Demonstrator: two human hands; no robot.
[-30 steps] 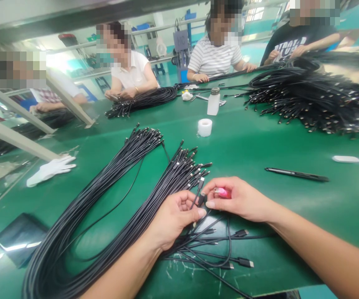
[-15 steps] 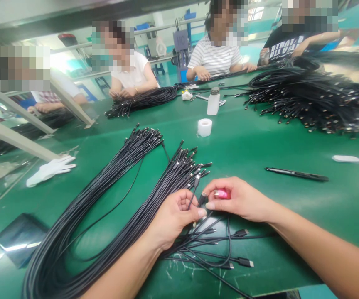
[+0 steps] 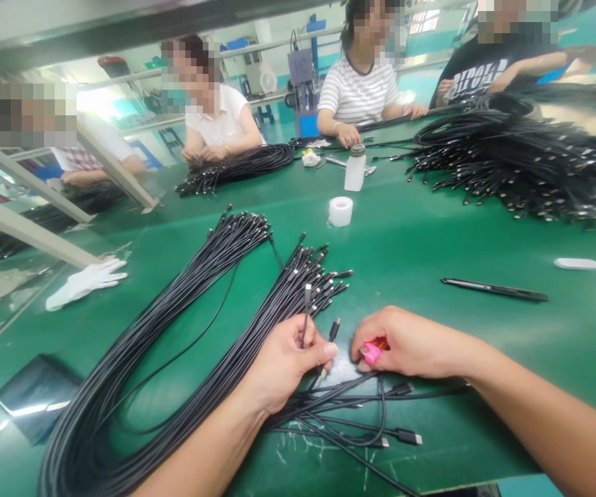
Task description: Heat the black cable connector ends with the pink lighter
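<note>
Across the green tabletop (image 3: 432, 235): a white glove (image 3: 87, 284) at left of frame, a tape roll (image 3: 340, 211) and plastic bottle (image 3: 354, 168) upper middle, a black pen (image 3: 494, 290) right, a dark pad (image 3: 36, 399) lower left.

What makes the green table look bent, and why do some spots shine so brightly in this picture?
In the head view, the wide-angle lens curves the green workbench and makes the right hand look oversized; in that same view, glare streaks the dark flat slab at lower left, and daylight washes out the background at upper left.
</note>
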